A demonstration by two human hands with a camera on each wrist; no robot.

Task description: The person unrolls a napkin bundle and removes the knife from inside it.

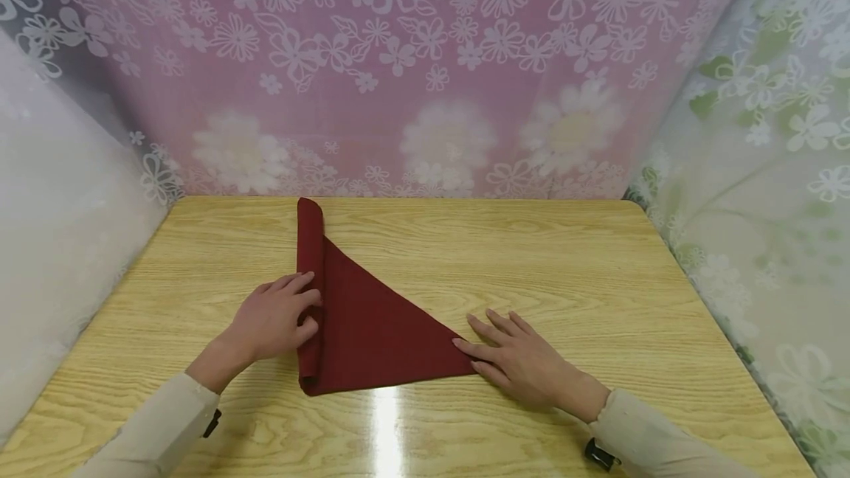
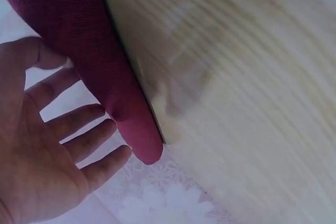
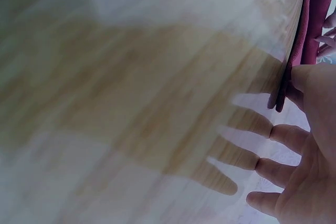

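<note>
A dark red cloth (image 1: 378,330) lies on the table as a triangle, its left side rolled into a tube (image 1: 310,234) that runs front to back. My left hand (image 1: 275,316) rests on this roll from the left, fingers spread and slightly bent, fingertips against the fabric. In the left wrist view the fingers (image 2: 100,142) touch the side of the roll (image 2: 105,61) without wrapping round it. At the cloth's pointed right corner, my right hand (image 1: 524,360) lies with fingers spread, index finger and thumb on the tip. Its other fingers (image 3: 283,135) rest on the wood.
The wood-grain table (image 1: 564,257) has a pink floral curtain (image 1: 425,94) behind it and pale flowered sheets (image 1: 764,205) at its sides. A bright reflection shows near the front edge. Dark straps (image 1: 600,454) sit at both sleeves.
</note>
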